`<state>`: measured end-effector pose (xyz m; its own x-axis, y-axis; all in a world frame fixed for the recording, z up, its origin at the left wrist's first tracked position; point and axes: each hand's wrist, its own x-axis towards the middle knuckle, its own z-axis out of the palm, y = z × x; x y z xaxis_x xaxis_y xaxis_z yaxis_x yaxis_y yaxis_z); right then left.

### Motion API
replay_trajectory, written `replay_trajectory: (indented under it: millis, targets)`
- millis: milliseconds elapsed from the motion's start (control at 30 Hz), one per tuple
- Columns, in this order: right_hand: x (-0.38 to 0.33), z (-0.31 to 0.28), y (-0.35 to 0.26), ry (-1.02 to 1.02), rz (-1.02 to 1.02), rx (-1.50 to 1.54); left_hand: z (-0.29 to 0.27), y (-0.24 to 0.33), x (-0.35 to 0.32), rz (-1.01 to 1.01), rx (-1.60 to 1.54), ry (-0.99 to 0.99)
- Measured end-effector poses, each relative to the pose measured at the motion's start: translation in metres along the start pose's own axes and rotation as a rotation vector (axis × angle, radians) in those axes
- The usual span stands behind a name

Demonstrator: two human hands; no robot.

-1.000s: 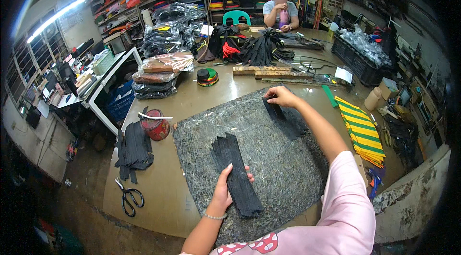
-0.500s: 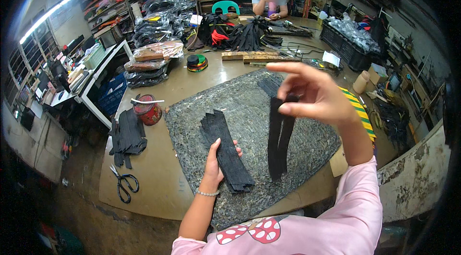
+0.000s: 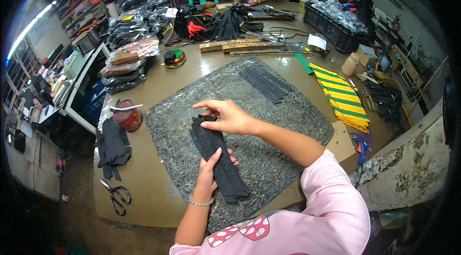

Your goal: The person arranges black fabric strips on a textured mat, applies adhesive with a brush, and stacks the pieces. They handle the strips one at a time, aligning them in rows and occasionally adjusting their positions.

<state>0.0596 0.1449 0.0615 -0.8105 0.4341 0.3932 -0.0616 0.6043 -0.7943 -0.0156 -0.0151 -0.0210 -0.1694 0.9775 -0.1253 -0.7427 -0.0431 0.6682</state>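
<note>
Cluttered workshop tabletop (image 3: 158, 87) carried a grey speckled mat (image 3: 297, 115); left hand (image 3: 211, 171) lay flat, pinning the long black textured fabric strips (image 3: 216, 156) steady; right hand (image 3: 228, 116) pinched their far end beyond it, seemingly aligning them.

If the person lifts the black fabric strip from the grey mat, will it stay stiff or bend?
The black fabric strip probably droops: it looks thin and lies flat on the grey mat. It seems light, as the left hand presses it with fingertips only. Its knitted-looking surface likely grips, not slides.

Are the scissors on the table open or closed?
Closed. The scissors lie flat near the table's edge, blades together in one point, handle loops side by side.
</note>
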Motion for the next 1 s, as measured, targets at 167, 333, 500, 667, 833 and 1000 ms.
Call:
replay_trajectory:
  millis: [167, 333, 500, 667, 833, 1000]
  targets:
    - [0.024, -0.041, 0.079, 0.025, 0.022, 0.306, 0.002, 0.004, 0.004, -0.14, -0.041, 0.07]
    - [0.067, -0.142, 0.217, -0.001, 0.4, -0.768, -0.007, 0.007, 0.003, -0.182, -0.099, 0.039]
    - [0.061, -0.163, 0.268, -0.155, 0.369, -0.849, -0.012, 0.006, 0.004, -0.169, -0.121, 0.004]
    - [0.074, -0.161, 0.248, -0.231, 0.25, -0.879, -0.014, 0.006, 0.006, -0.252, -0.098, 0.04]
    - [0.083, -0.157, 0.24, -0.332, 0.102, -1.058, -0.011, 0.01, 0.006, -0.227, -0.075, 0.072]
    - [0.09, -0.152, 0.255, -0.277, 0.215, -0.926, -0.009, 0.012, 0.006, -0.215, -0.027, 0.067]
